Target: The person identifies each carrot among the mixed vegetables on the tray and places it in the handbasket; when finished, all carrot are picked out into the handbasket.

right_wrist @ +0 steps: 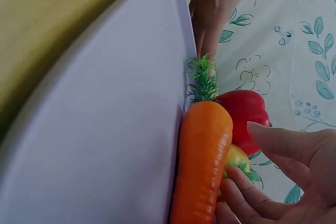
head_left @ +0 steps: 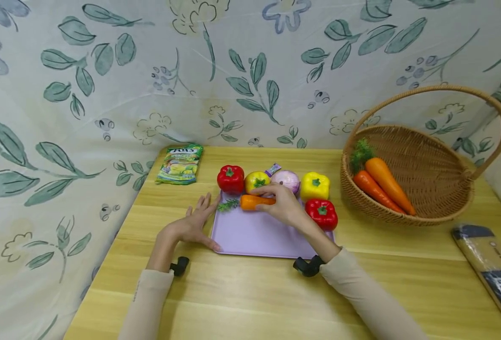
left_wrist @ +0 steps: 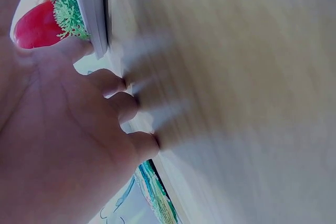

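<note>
An orange carrot (head_left: pixel 251 202) with a feathery green top lies crosswise on the lilac tray (head_left: pixel 254 236). My right hand (head_left: pixel 282 203) is over its narrow end; in the right wrist view the fingertips (right_wrist: pixel 231 174) are right at the carrot's side, with the thumb apart from it. My left hand (head_left: pixel 192 225) is spread at the tray's left side, thumb by the near corner and fingertips on the table. Along the tray's far edge stand a red bell pepper (head_left: pixel 231 178), a yellow vegetable (head_left: pixel 256 180), a purple onion (head_left: pixel 287 179) and a yellow bell pepper (head_left: pixel 315 187).
A second red bell pepper (head_left: pixel 321 215) sits at the tray's right side. The wicker basket (head_left: pixel 407 218) on the right holds two carrots (head_left: pixel 388 184). A small purple packet (head_left: pixel 273 169) and a green candy bag (head_left: pixel 180 164) lie behind; a brown package (head_left: pixel 492 269) lies far right.
</note>
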The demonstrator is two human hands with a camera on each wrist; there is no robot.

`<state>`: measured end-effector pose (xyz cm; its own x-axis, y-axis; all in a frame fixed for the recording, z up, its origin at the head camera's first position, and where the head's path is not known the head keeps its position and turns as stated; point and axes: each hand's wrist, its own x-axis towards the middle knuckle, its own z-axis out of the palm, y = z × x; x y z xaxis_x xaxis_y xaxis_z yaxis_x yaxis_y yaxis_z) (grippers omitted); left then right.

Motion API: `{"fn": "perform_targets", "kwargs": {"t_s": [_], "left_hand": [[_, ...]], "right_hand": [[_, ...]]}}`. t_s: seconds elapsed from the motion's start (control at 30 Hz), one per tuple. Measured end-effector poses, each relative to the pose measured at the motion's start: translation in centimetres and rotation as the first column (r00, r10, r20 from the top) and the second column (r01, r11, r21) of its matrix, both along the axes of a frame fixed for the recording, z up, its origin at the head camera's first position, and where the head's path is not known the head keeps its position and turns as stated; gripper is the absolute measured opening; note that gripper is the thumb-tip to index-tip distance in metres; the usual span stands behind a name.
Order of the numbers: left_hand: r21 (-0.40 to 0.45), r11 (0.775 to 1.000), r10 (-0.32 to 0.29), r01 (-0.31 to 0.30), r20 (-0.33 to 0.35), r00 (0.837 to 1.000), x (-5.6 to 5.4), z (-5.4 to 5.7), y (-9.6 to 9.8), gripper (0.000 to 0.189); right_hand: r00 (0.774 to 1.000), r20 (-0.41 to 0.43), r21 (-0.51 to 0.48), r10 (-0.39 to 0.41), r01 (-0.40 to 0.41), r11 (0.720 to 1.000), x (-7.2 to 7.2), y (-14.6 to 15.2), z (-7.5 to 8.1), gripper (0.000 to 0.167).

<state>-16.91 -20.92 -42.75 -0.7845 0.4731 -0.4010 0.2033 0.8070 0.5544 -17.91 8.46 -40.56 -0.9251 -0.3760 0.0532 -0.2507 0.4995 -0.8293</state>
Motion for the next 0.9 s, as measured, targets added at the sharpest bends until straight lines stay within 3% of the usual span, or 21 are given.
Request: {"fn": "perform_targets", "kwargs": {"t_s": [0.13,0.3,0.73,0.9], "left_hand": [[0.008,1.0,-0.01,0.01,-0.008,1.0,-0.1,-0.1,0.1,0.139],[-0.005,1.0,-0.001,0.001,0.006,1.0,-0.1,-0.1,0.1,0.14],[-0.006,1.0,0.001,-0.001,0.0,1.0,-0.1,0.1,-0.1,0.14],[-0.003,1.0,-0.001,0.001,0.0,1.0,-0.1,0.0,-0.1,0.14]], "right_hand": [[0.999,-0.026,0.0,-0.027,0.027,1.0,-0.1,-0.2,-0.6,0.035],[0.999,-0.048,0.011,-0.007,0.007,1.0,-0.3,-0.6,-1.0,0.033],[0.999,-0.031,0.081,0.044,-0.042,0.996,-0.3,-1.2,-1.8,0.038],[0.995,0.005,0.114,0.099,-0.099,0.989,-0.1,-1.0,-2.0,0.044]]}}
